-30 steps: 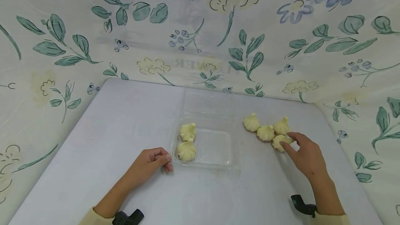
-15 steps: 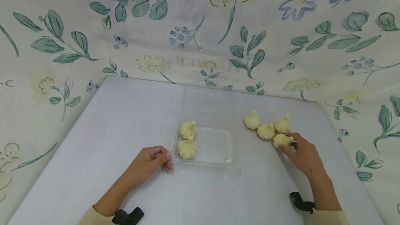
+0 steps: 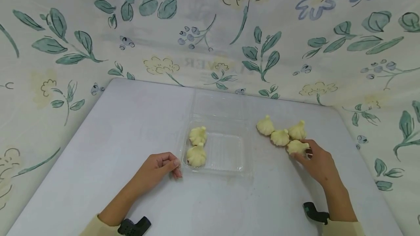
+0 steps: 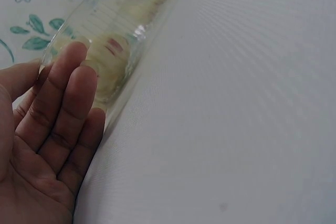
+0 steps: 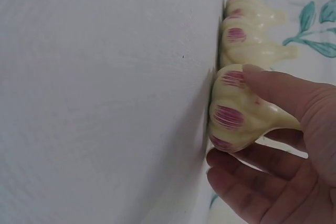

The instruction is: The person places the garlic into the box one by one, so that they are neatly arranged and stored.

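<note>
Picking up seems the step in hand: toward the right edge of the white surface [image 3: 131, 126], the right hand [image 3: 319, 163] has thumb and fingers clamped on a garlic bulb [image 3: 296, 146], glossy cream with purple streaks; next likely calls for lifting clear of the neighbouring bulbs [image 3: 280, 138]. The left hand [image 3: 160, 168], fingers loosely bent together, is by the near left corner of the clear container [image 3: 226, 152]

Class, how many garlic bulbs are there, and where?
6: two bulbs inside the clear container, on its left; one bulb held by the right hand; three more bulbs on the table beyond it.
</note>
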Motion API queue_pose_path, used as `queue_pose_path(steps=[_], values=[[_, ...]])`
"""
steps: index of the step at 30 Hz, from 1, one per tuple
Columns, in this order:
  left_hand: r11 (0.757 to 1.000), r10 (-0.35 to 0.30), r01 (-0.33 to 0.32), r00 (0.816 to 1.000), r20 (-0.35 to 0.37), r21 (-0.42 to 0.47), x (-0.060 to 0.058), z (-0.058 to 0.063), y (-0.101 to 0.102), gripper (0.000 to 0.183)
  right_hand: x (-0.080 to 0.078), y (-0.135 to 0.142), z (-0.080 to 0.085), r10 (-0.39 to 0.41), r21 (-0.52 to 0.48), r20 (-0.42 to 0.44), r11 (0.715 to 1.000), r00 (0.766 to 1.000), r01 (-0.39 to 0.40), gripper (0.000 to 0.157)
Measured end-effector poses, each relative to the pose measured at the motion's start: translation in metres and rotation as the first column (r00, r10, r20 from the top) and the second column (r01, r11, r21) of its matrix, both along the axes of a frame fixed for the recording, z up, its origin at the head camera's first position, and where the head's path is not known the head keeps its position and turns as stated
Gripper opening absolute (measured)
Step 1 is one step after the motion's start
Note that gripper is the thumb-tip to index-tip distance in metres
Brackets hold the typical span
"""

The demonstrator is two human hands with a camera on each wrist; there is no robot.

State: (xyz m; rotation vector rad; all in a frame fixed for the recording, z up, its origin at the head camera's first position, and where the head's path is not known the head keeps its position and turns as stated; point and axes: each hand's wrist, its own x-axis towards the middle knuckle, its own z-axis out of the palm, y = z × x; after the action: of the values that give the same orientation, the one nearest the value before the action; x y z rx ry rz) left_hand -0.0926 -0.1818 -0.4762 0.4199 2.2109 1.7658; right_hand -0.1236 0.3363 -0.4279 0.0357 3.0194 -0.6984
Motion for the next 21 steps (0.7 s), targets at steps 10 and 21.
queue_pose_path(steps=[10,21], values=[[1.000,0.009,-0.009,1.000,0.013,-0.009,0.0002,0.0025,0.0013,0.026,0.0029,0.0009,-0.0019,0.002,-0.015,-0.001,1.000,1.000,-0.002,0.067],[1.000,0.008,-0.008,1.000,0.015,-0.013,0.0005,0.0041,0.0016,0.026,0.0041,0.0002,-0.0023,-0.009,-0.022,0.010,1.000,1.000,0.009,0.067]])
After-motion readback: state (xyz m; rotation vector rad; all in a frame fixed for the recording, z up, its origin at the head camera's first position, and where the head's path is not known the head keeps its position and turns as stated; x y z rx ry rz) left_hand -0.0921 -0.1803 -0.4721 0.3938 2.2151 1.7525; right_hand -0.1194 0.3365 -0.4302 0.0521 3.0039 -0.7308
